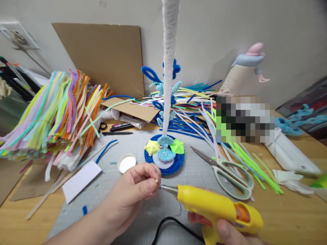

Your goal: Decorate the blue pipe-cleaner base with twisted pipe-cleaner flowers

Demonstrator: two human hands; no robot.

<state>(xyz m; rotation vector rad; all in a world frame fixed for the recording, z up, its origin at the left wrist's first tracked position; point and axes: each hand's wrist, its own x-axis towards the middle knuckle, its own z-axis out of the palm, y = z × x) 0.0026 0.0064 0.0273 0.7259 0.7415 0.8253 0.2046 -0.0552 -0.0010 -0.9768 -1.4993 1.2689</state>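
My left hand (135, 192) pinches a tiny white bead (156, 181) between thumb and forefinger. My right hand (226, 229) grips a yellow glue gun (217, 207), its metal nozzle (167, 188) pointing left and almost touching the bead. Just beyond stands a craft piece: a blue round base (165, 158) carrying yellow, green and light-blue pipe-cleaner shells, with a tall white wrapped stem (168, 61) rising out of it and blue pipe-cleaner loops along it.
Scissors (227, 170) lie right of the base. A small round lid (127, 163) and a white card (81, 180) rest on the grey mat. A big heap of coloured pipe cleaners (53, 112) fills the left; more lie behind. Cardboard (104, 58) leans on the wall. The gun's black cord (168, 226) trails near.
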